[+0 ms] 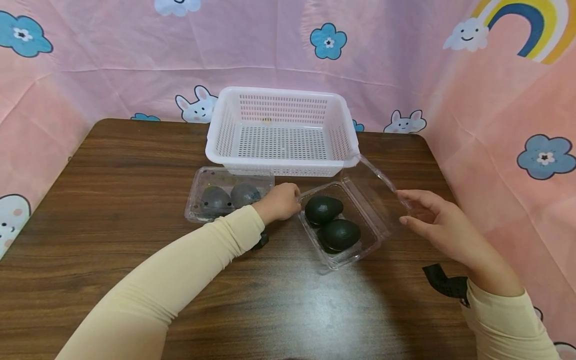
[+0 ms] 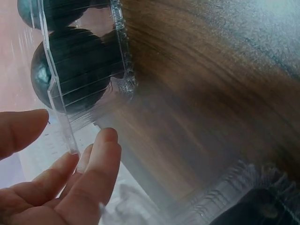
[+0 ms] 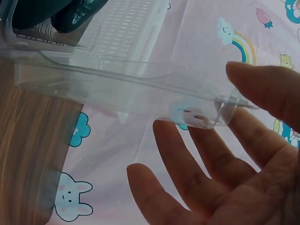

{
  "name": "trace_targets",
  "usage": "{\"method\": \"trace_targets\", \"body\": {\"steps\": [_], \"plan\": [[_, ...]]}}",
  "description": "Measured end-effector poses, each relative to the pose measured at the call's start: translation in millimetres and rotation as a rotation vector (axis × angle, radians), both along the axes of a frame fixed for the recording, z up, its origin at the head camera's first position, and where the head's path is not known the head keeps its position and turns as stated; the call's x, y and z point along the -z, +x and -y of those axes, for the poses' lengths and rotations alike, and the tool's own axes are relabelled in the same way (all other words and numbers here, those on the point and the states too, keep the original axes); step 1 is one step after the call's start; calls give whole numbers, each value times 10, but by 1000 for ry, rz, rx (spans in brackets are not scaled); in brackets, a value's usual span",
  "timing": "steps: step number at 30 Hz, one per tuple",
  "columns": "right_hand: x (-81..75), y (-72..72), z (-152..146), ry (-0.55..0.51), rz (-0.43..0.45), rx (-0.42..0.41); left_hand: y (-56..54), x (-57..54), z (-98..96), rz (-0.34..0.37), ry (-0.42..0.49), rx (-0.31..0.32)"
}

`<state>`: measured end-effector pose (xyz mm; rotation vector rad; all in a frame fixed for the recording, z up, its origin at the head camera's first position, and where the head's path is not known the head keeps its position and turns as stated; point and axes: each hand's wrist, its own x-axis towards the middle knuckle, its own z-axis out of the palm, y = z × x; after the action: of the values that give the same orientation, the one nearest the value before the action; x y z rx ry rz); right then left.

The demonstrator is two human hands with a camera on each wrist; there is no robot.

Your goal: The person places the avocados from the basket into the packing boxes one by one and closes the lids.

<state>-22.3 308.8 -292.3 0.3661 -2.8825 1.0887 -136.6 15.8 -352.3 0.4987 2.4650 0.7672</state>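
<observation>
A clear plastic clamshell box (image 1: 355,212) stands with its lid (image 1: 380,175) raised at the right. Two dark green avocados (image 1: 338,235) lie side by side in its base. My left hand (image 1: 281,201) holds the box's left edge, thumb on one side of the rim and fingers on the other in the left wrist view. On the far side, my right hand (image 1: 443,225) touches the free edge of the lid with spread, extended fingers (image 3: 183,154). The lid's edge lies in the gap between thumb and index finger.
A second clear clamshell box (image 1: 211,175), closed over two dark fruits, sits to the left beside my left forearm. Behind both boxes is a white slotted basket (image 1: 283,162). The brown table (image 1: 112,210) ends at a patterned cloth backdrop (image 1: 261,45).
</observation>
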Motion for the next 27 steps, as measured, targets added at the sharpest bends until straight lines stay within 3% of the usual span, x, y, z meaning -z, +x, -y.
{"method": "trace_targets", "body": {"steps": [12,27], "plan": [[38,-14,30,36,-59,-41,34,53,0,35,37,-41],[95,16,134,140,-273,-65,66,86,-15,51,76,-44]]}}
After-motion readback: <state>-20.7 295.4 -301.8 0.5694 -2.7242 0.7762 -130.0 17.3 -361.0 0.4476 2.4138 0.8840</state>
